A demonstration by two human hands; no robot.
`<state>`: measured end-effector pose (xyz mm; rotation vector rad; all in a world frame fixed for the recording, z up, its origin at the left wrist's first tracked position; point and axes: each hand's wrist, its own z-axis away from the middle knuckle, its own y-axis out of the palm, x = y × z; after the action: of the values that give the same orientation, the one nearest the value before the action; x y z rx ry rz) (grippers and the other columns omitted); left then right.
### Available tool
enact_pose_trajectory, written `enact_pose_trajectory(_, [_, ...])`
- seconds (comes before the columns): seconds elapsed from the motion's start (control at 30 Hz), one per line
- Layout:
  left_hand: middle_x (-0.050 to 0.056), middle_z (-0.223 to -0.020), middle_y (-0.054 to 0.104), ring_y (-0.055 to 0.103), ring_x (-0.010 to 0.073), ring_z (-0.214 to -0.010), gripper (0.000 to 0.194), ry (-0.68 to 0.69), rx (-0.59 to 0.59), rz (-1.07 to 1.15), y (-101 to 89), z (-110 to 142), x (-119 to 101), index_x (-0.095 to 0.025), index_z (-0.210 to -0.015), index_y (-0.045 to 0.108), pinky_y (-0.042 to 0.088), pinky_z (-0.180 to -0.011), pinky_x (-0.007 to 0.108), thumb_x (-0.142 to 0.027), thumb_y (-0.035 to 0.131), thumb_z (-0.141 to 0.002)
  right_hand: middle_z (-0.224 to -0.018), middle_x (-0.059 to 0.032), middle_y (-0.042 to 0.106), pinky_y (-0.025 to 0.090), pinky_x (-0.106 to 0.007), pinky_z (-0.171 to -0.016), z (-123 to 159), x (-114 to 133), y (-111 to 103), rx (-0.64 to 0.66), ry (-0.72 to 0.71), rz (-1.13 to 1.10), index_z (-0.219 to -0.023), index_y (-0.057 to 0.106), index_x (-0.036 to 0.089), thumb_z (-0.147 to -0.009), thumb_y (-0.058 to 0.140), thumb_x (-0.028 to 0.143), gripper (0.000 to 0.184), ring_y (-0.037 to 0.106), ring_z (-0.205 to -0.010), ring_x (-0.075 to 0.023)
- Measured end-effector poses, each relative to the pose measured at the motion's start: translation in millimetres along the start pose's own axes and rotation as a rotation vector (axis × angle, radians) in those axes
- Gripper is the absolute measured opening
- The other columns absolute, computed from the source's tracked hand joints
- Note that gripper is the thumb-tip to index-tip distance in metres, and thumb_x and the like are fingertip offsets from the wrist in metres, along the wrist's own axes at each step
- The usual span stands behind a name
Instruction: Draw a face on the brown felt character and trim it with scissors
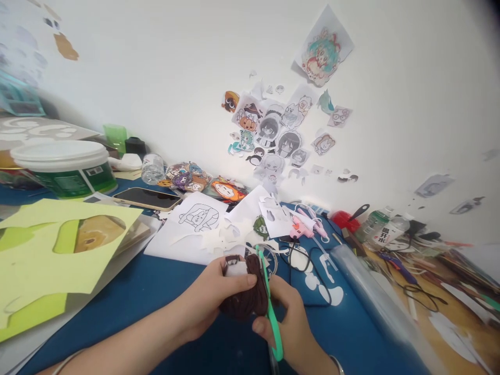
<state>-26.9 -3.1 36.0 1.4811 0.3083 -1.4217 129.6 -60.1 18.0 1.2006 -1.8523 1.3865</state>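
My left hand [213,291] is closed around a dark brown, rounded craft piece [238,306] with a white patch on its upper front. Its thumb presses on the ridged, strand-like brown part. My right hand [291,323] is closed on a long, thin green tool [273,323], whose exact kind I cannot make out. The tool stands nearly upright along the right side of the brown piece, touching it or very close. Some right fingers are hidden behind the tool and the piece. Both hands are above the blue table [156,307].
Cut paper and a line drawing [199,217] lie beyond my hands. Pink glue guns [302,226] and a black cable [312,303] are to the right, beside a clear plastic roll [375,291]. Leftward are yellow card sheets [47,250], a white-lidded tub [64,169] and a phone [147,198].
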Motion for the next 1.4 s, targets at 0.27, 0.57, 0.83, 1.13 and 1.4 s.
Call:
enact_pose_trajectory(0.27, [-0.001,-0.075,0.070,0.063,0.0137,-0.071,0.023,-0.007,-0.037,-0.035,3.9,4,-2,-0.019,-0.083,0.066,0.049,-0.068,0.024,-0.025,0.077,-0.063,-0.057,-0.0013,0.042,0.043,-0.036,-0.075,-3,8,-9,0.078,-0.025,0.064,-0.061,0.056,0.017,-0.065,0.046,0.082,0.066,0.048,-0.071,-0.0221])
enact_pose_trajectory(0.57, [0.006,-0.089,0.071,0.064,0.0187,-0.082,0.033,-0.019,0.025,0.042,5.3,3,1,-0.018,-0.096,0.065,0.049,-0.075,0.028,-0.029,0.074,-0.067,-0.059,-0.0003,0.044,0.039,-0.026,-0.056,1,0,-2,-0.043,0.022,-0.004,-0.067,0.064,0.015,-0.060,0.052,0.082,0.068,0.040,-0.055,-0.0133])
enact_pose_trajectory(0.83, [0.005,-0.083,0.071,0.064,0.0173,-0.079,0.028,-0.002,0.050,0.085,6.6,5,2,-0.017,-0.092,0.065,0.049,-0.072,0.026,-0.030,0.074,-0.068,-0.058,0.0012,0.041,0.026,-0.021,-0.045,1,-1,0,-0.050,0.097,-0.184,-0.069,0.066,0.013,-0.054,0.064,0.076,0.064,0.034,-0.051,-0.0100])
enact_pose_trajectory(1.13, [0.003,-0.083,0.071,0.064,0.0183,-0.078,0.033,0.034,-0.083,0.099,4.3,3,2,-0.020,-0.089,0.061,0.048,-0.072,0.028,-0.034,0.076,-0.064,-0.061,-0.0017,0.055,0.042,-0.023,-0.049,-2,-16,-5,0.001,0.122,-0.382,-0.084,0.060,0.015,-0.063,0.067,0.066,0.056,0.051,-0.054,-0.0144])
enact_pose_trajectory(1.4, [0.009,-0.087,0.068,0.060,0.0223,-0.081,0.042,0.092,0.031,0.004,6.2,0,3,-0.017,-0.095,0.064,0.046,-0.075,0.033,-0.054,0.051,-0.080,-0.049,0.0026,0.050,0.043,-0.022,-0.042,-12,-33,-7,-0.085,0.224,-0.330,-0.075,0.055,0.015,-0.071,0.061,0.042,0.028,0.050,-0.042,-0.0126])
